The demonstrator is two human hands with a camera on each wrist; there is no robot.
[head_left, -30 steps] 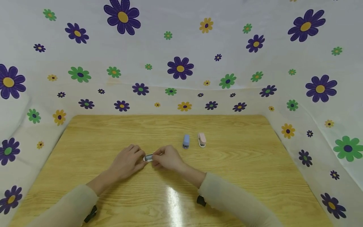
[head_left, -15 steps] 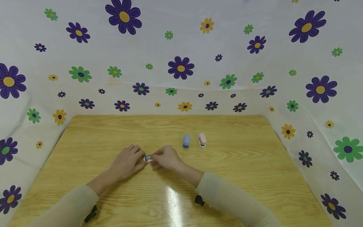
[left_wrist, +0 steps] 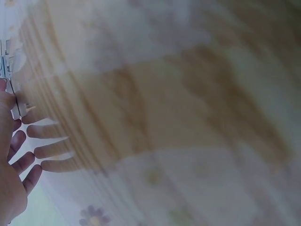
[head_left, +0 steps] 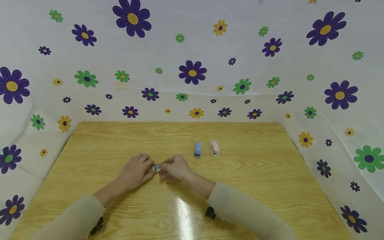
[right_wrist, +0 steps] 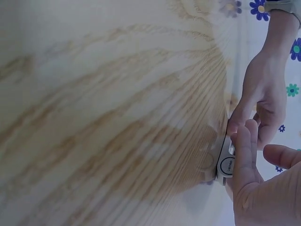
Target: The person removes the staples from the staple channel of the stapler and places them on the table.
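A small white mini stapler (head_left: 156, 167) lies between my two hands near the middle of the table, its metal staple channel showing on top. With thumb and forefinger my left hand (head_left: 135, 170) holds its left end. My right hand (head_left: 177, 167) pinches at the right end, and its fingers cover that part. In the right wrist view the stapler's side (right_wrist: 226, 165) bears a round dark-ringed mark. Fingers of the left hand (left_wrist: 16, 155) appear at the edge of the left wrist view, the stapler partly cut off there.
Farther back on the wooden table (head_left: 246, 186) stand a blue mini stapler (head_left: 197, 149) and, just right of it, a pink mini stapler (head_left: 214, 148). A white cloth with printed flowers (head_left: 168, 80) encloses the table at the back and sides.
The right hand's fingers have shifted slightly left along the white stapler, covering more of its channel. The left hand stays in place, and so do the blue and pink staplers.
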